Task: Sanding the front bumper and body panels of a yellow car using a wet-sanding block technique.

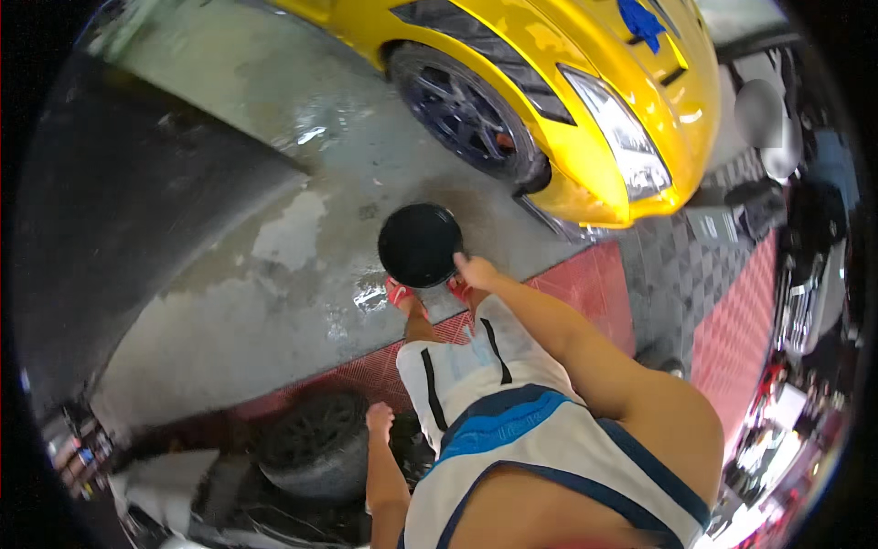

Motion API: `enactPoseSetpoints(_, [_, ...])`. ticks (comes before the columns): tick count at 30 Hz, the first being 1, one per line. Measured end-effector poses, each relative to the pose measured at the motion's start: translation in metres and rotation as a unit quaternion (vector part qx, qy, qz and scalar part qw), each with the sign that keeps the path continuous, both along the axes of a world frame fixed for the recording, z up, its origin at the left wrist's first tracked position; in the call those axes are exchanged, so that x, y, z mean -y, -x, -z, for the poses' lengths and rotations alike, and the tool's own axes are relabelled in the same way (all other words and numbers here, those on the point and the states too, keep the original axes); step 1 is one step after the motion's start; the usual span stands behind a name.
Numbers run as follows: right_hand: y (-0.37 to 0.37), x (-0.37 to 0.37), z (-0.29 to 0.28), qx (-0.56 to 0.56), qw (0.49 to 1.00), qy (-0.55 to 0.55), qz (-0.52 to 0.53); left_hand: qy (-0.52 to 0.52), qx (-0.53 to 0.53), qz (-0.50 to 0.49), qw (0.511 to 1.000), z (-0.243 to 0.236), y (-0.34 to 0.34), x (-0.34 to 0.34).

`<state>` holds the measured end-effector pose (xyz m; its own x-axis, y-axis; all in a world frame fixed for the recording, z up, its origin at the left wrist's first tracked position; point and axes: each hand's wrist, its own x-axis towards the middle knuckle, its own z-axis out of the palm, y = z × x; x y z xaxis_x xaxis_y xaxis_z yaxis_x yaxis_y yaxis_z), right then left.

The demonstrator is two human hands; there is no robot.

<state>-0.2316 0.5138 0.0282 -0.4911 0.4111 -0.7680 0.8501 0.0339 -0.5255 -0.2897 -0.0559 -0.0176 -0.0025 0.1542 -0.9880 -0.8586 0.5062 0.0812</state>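
A round black bucket (421, 245) is in front of me, seen from above with its dark inside showing. My right hand (474, 272) grips its rim on the near right side. Low at my left side hangs my left hand (380, 418), its fingers curled in with nothing visible in them. It is apart from the bucket and nearest to a wheel with a tyre (315, 448), which lies to its left. My feet in red sandals (400, 295) stand just behind the bucket, partly hidden by it.
A yellow car (590, 146) stands ahead to the right, its front wheel (466, 114) beyond the bucket. Wet concrete floor (293, 229) spreads ahead and left. Red floor tiles (585, 284) and grey ones lie at right. A blue cloth (642, 25) rests on the car's front.
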Motion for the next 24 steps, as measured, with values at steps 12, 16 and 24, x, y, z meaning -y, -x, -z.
enactPoseSetpoints(12, [0.089, 0.03, 0.361, 0.065, 0.964, -0.255, -0.034, -0.036, -0.361, 0.225, 0.904, 0.052, 0.066, -0.203])
enactPoseSetpoints(16, [0.051, 0.029, 0.439, 0.186, 0.974, -0.13, -0.02, -0.01, -0.369, 0.172, 0.913, 0.105, 0.084, -0.242])
enactPoseSetpoints(24, [0.059, 0.083, 0.395, -0.175, 0.895, 0.349, 0.214, -0.011, -0.307, 0.081, 0.948, 0.152, 0.169, -0.302])
